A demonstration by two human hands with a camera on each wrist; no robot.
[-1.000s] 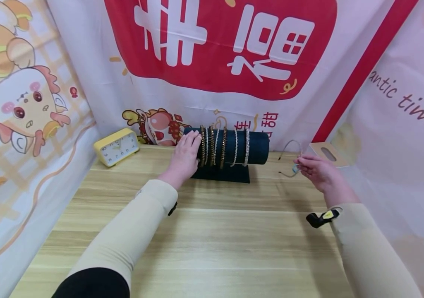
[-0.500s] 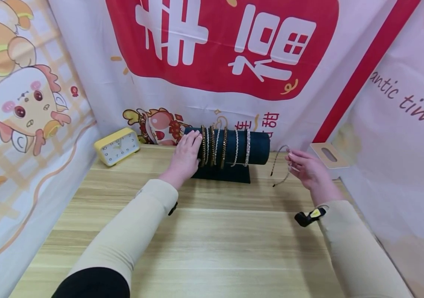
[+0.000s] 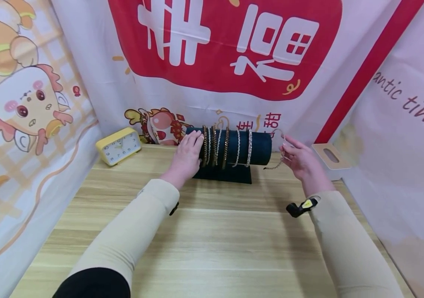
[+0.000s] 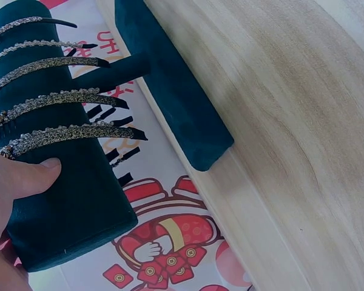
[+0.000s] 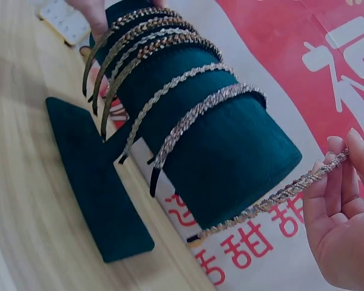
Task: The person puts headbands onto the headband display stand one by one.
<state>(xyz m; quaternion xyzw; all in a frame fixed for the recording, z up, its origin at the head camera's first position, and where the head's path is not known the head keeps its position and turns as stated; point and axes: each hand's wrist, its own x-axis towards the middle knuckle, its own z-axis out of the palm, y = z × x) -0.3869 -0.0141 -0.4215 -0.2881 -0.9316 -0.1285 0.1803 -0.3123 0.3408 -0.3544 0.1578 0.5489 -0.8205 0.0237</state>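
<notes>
A dark green velvet headband stand (image 3: 260,149) has a thick roll on a flat base (image 5: 100,182). My left hand (image 3: 187,155) grips the roll's left end, its thumb (image 4: 36,177) laid along the velvet. Several braided, glittery headbands sit over the roll, crowded near that hand. A silvery headband (image 5: 209,103) is the one nearest the free right end. Just off this end, my right hand (image 3: 301,161) pinches another glittery headband (image 5: 279,197) between thumb and fingers. One dark tip of it lies close by the roll's end; whether they touch, I cannot tell.
At the back left stands a yellow alarm clock (image 3: 118,146). A pale box with an oval slot (image 3: 331,156) is at the back right, beyond my right hand. Printed cloth (image 3: 212,82) hangs close behind the stand, and more cloth lines both sides of the wooden table (image 3: 212,248).
My right hand has moved left with its headband, from near the pale box to the roll's right end, and the headband has turned. The left hand stays on the roll.
</notes>
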